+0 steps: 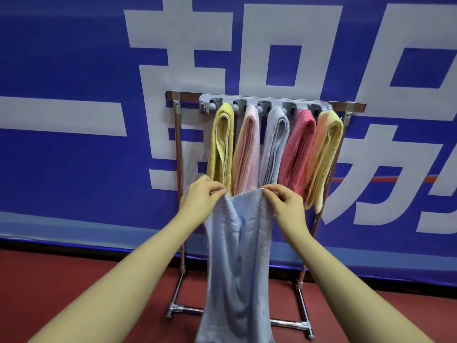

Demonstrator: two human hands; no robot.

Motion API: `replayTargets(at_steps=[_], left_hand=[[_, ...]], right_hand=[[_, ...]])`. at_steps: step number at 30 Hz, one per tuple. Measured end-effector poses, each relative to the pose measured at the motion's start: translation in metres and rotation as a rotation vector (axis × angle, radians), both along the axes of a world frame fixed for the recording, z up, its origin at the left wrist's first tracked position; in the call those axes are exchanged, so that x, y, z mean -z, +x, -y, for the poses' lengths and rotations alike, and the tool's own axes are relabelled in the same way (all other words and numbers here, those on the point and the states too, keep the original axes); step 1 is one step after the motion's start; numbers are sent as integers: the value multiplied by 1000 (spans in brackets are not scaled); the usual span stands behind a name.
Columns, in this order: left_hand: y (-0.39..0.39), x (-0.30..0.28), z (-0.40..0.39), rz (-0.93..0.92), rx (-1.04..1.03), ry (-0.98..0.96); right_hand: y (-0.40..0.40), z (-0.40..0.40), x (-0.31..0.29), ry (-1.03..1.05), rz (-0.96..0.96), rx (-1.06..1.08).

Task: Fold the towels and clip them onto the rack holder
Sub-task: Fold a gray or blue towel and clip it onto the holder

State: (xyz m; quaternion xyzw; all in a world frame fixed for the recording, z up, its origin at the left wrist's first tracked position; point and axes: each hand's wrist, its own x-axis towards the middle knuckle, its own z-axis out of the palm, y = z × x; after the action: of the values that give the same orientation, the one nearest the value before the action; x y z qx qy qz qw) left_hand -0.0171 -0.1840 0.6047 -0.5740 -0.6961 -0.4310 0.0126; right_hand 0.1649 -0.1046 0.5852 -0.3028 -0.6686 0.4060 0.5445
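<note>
One pale blue terry towel (237, 256) held up by its top edge in front of the rack, hanging down in loose folds past the bottom of view. Left hand (201, 200) pinching the top left corner, fingers (217, 190) curled over the cloth; right hand (286, 204) pinching the top right corner the same way. Behind, five folded towels clipped side by side under the grey plastic clip holder (264, 105): mustard yellow towel (221, 144) at the left end, then light pink towel (247, 149), grey-blue towel (274, 144), coral red towel (298, 149), and pale yellow towel (324, 157) at the right end. Holder mounted on the top bar of a chrome metal rack stand (179, 169), standing on dark red floor (74, 280) against a blue banner with large white characters (74, 70).
</note>
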Motion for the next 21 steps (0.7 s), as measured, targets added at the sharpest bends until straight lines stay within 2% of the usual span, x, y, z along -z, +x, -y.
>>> replayTargets(at_steps=[2, 7, 10, 14, 17, 21], left_hand=[[2, -2, -3, 46, 40, -3], [15, -11, -7, 314, 151, 60], [26, -17, -10, 437, 215, 41], [35, -21, -15, 588, 203, -22], [35, -22, -14, 649, 320, -87], [32, -23, -9, 568, 399, -138]], right_hand=[[-1, 0, 2, 6, 6, 14], [-2, 1, 3, 0, -13, 35], [-2, 6, 3, 18, -23, 15], [-1, 10, 0, 25, -63, -33], [0, 11, -2, 9, -95, -86], [2, 11, -3, -67, -156, -97]])
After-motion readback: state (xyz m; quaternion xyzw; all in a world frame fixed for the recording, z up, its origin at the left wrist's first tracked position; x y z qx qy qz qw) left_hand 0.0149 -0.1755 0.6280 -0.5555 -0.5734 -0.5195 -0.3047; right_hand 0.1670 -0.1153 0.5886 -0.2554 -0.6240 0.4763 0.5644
